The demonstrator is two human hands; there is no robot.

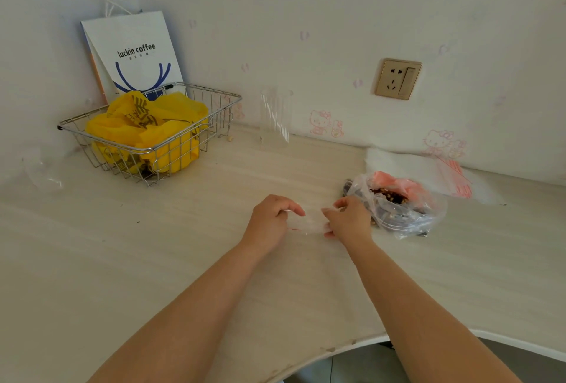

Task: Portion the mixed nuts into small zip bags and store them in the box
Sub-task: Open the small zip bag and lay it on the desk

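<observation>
Curled fingers [295,208] of the left hand [271,220] and of the right hand [349,219] pinch opposite ends of a small clear zip bag [312,223], stretched between them just above the pale counter [183,245]; a thin red line marks the bag's near edge. Whether the bag's mouth is parted cannot be told. Both bare forearms reach in from the lower edge of the view.

Just beside the right hand, touching its far side, lies a crumpled clear plastic bag of mixed nuts [398,205], dark and tan pieces showing through, with a pink bag [398,185] bunched against it. Behind these, near the wall, rests a flat stack of clear zip bags with red strips [428,171].

Well apart to the left, a wire basket [220,113] stands in the corner holding a yellow plastic bag [147,125]. A white paper bag printed "luckin coffee" [134,52] leans upright against the wall behind it. A clear plastic sleeve [275,116] stands against the wall between basket and wall socket [398,79]. A crumpled bit of clear plastic [43,174] lies at the counter's far left.
</observation>
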